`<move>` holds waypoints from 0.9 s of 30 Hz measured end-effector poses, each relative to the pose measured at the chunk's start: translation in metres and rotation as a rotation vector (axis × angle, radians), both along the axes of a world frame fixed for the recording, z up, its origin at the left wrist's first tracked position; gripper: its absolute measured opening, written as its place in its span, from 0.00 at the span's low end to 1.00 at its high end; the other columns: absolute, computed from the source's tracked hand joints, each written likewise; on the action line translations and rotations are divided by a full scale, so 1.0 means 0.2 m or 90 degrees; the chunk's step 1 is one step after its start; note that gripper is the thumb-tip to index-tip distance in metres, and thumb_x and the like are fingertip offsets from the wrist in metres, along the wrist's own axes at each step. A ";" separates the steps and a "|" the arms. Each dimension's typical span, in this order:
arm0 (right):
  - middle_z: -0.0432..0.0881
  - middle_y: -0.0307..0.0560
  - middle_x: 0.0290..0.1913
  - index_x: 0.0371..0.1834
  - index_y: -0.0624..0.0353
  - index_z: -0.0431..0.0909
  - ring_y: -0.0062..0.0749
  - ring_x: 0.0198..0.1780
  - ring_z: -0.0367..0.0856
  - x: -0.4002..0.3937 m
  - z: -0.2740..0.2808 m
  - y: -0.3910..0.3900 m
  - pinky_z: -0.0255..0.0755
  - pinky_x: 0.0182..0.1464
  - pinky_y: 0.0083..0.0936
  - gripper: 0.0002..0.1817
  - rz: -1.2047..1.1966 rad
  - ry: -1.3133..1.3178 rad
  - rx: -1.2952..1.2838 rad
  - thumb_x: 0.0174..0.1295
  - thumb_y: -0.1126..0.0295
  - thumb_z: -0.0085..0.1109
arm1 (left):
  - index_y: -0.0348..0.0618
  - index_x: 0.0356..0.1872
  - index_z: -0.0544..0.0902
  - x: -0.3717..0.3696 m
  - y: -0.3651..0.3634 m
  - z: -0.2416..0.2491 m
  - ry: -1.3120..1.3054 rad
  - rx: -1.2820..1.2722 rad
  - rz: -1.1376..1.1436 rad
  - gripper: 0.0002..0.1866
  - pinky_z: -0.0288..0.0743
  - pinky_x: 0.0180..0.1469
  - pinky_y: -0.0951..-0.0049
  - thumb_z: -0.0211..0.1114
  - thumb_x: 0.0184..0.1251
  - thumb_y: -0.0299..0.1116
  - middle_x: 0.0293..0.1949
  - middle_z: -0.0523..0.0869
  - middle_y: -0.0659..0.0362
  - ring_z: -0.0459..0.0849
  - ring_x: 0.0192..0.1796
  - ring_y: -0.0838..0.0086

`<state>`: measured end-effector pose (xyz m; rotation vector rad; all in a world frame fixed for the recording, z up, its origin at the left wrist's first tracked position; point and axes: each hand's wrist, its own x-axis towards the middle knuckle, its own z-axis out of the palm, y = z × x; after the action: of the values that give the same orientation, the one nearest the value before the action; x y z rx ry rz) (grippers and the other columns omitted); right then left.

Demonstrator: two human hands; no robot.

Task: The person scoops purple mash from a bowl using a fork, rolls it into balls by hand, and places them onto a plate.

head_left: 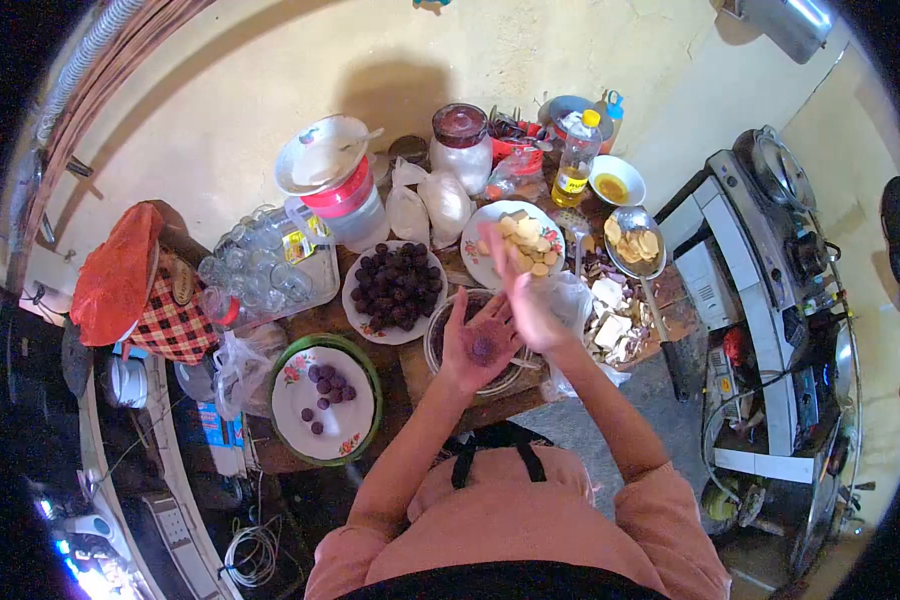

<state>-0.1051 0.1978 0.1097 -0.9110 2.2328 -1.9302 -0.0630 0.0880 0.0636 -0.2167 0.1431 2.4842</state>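
My left hand (478, 352) is palm up with its fingers spread, over a glass bowl (432, 345) that it partly hides. On the palm shows a round purple patch of dough (483, 349). Beside it, my right hand (530, 312) is stretched flat, its fingers slightly blurred and overlapping the left fingertips. To the left, a floral plate (305, 425) on a green-rimmed base bears several small purple dough balls (327, 383). A second plate (351, 312) is heaped with darker, rough-coated balls (398, 288).
Behind the hands stand a plate of pale yellow pieces (523, 245), an oil bottle (574, 165), filled bags (443, 207) and a red-lidded jar (462, 150). A long-handled skimmer (678, 370) extends past the right table edge, near the stove (760, 290). Glassware (265, 262) crowds the left.
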 end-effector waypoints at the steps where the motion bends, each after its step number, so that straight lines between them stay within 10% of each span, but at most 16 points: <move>1: 0.38 0.50 0.72 0.70 0.53 0.36 0.42 0.72 0.35 0.01 -0.01 -0.02 0.26 0.69 0.44 0.39 -0.069 0.092 0.167 0.61 0.40 0.20 | 0.41 0.53 0.73 0.00 0.01 0.01 -0.001 -0.073 0.003 0.34 0.62 0.60 0.66 0.45 0.61 0.62 0.52 0.76 0.55 0.74 0.55 0.66; 3: 0.41 0.50 0.72 0.70 0.54 0.41 0.44 0.72 0.38 0.05 -0.02 -0.14 0.27 0.67 0.51 0.33 -0.209 0.271 0.503 0.65 0.51 0.29 | 0.45 0.58 0.68 0.00 0.09 -0.04 0.069 -0.027 0.029 0.35 0.58 0.63 0.66 0.43 0.61 0.63 0.57 0.73 0.57 0.69 0.60 0.67; 12: 0.43 0.49 0.71 0.70 0.48 0.45 0.46 0.71 0.42 0.01 -0.17 -0.16 0.27 0.64 0.61 0.35 -0.264 0.261 0.508 0.60 0.49 0.38 | 0.47 0.66 0.55 0.05 0.11 -0.04 0.021 -0.184 0.083 0.37 0.49 0.66 0.49 0.41 0.61 0.61 0.66 0.58 0.57 0.58 0.66 0.53; 18: 0.45 0.50 0.71 0.69 0.57 0.47 0.46 0.72 0.40 0.09 -0.08 -0.11 0.27 0.64 0.60 0.34 -0.014 0.333 0.519 0.63 0.50 0.31 | 0.46 0.59 0.66 0.03 0.05 -0.10 0.127 -0.081 0.185 0.29 0.63 0.60 0.62 0.42 0.65 0.54 0.57 0.71 0.56 0.69 0.59 0.64; 24: 0.44 0.51 0.71 0.69 0.61 0.44 0.42 0.72 0.41 -0.03 -0.02 -0.08 0.24 0.67 0.50 0.38 -0.078 0.206 0.304 0.65 0.43 0.18 | 0.43 0.56 0.69 0.04 0.08 0.02 -0.062 -0.069 0.074 0.25 0.64 0.60 0.62 0.42 0.67 0.50 0.55 0.73 0.55 0.71 0.58 0.64; 27: 0.48 0.53 0.69 0.69 0.57 0.45 0.40 0.71 0.44 -0.06 -0.06 0.03 0.30 0.68 0.46 0.29 -0.103 0.083 -0.035 0.68 0.56 0.31 | 0.41 0.58 0.67 0.02 0.05 0.04 -0.045 -0.059 0.097 0.28 0.60 0.62 0.65 0.40 0.67 0.52 0.59 0.70 0.56 0.69 0.59 0.66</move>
<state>-0.1166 0.2035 0.0987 -0.9148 2.4058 -2.0659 -0.0591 0.0985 0.0725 -0.3661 0.2189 2.6205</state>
